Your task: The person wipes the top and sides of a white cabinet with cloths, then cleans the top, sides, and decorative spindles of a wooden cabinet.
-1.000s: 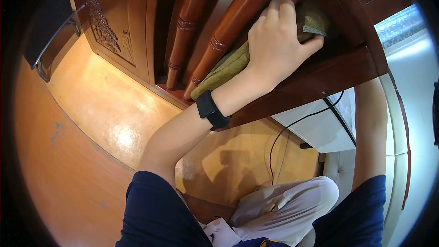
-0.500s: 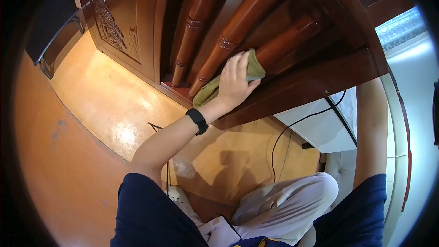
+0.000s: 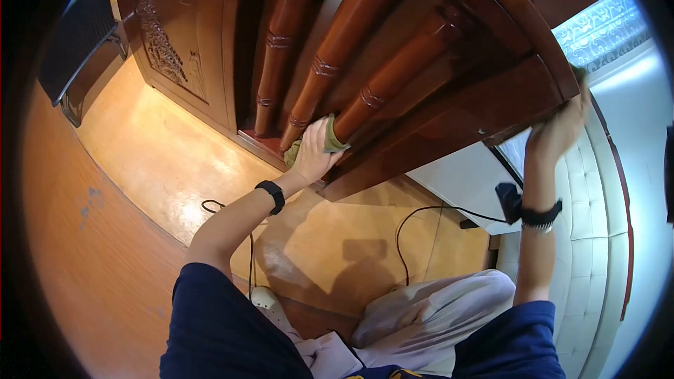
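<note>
My left hand [image 3: 314, 160] is closed around a folded green cloth [image 3: 334, 139] and presses it at the foot of a turned wooden spindle [image 3: 379, 90]. Two more spindles stand to its left in the same dark reddish-brown wooden frame [image 3: 449, 126]. Over at the frame's right corner is my right hand [image 3: 554, 137], its fingers bent up around the outer edge. A small dark green patch [image 3: 580, 76] shows at those fingertips; what it belongs to is hidden. Both wrists wear black bands.
A carved wooden panel [image 3: 175, 49] adjoins the spindles on the left. Behind it stands a black chair [image 3: 78, 42]. A black cable [image 3: 401, 228] loops over the floor toward my right wrist. On the right is a pale tufted seat [image 3: 590, 238]; an orange-brown wooden surface [image 3: 91, 260] curves along the left.
My left hand has slid the cloth down and left to the spindle's lower end. My right hand, hidden before behind the frame, has come into sight at its corner.
</note>
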`<state>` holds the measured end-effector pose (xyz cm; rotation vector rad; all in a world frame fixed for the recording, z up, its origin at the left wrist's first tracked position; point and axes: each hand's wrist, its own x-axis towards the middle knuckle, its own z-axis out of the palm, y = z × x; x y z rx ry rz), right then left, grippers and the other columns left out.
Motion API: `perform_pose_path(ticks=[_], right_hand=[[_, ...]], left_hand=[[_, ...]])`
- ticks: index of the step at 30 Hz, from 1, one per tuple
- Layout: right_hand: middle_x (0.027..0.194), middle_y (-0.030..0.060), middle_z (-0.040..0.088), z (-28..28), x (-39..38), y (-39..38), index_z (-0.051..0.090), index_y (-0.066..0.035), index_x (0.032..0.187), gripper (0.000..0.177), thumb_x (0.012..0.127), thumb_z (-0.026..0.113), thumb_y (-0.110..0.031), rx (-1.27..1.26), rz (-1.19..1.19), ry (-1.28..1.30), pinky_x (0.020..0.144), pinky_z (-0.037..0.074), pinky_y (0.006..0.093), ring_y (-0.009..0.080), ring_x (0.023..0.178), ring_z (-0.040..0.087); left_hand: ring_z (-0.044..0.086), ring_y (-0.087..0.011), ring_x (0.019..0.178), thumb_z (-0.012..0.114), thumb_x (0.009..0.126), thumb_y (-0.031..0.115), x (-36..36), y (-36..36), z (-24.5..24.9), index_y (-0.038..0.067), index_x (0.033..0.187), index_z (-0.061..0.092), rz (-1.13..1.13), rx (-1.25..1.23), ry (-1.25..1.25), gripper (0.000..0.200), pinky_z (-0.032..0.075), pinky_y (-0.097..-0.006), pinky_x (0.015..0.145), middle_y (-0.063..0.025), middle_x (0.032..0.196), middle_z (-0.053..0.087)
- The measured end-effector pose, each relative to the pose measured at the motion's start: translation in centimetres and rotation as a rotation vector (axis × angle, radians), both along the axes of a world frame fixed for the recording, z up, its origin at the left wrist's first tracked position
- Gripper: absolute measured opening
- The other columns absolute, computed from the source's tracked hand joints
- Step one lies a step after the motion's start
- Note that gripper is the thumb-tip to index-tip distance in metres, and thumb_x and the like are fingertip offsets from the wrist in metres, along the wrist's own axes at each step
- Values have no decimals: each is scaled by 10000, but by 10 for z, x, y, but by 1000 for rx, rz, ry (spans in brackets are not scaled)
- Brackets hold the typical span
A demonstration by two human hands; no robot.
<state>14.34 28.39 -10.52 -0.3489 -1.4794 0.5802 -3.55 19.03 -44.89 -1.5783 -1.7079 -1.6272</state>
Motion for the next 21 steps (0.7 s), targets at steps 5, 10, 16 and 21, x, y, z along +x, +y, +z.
perform_pose_path(ticks=[5,10,16,21], right_hand=[[1126,172,505,-24,23,-25,420,9,1179,332,867,458,-99,843,-465,-311,882,433,342,257,1016,530],[1198,128,546,-44,0,-44,653,-125,981,310,677,600,-97,1072,-581,-753,961,308,423,316,1053,494],[1156,112,568,-140,-19,-38,641,-132,1036,399,637,627,-131,1021,-266,-981,904,403,430,300,1052,540],[1050,31,604,-208,5,-29,637,-184,1012,322,691,622,-185,1218,-86,-1088,861,435,353,227,993,564]], left_hand=[[412,-377,1074,710,704,145,3,13,82,-47,1272,323,75,201,-5,714,348,-416,916,-220,1206,390],[389,-371,1090,691,705,101,5,9,164,-46,1279,325,64,300,-36,696,330,-409,929,-224,1214,370],[447,-338,996,741,610,162,-1,26,201,31,1305,335,159,433,81,815,383,-406,838,-161,1146,423],[448,-355,1011,758,609,195,-8,23,117,1,1299,329,43,341,27,836,388,-402,874,-173,1142,430]])
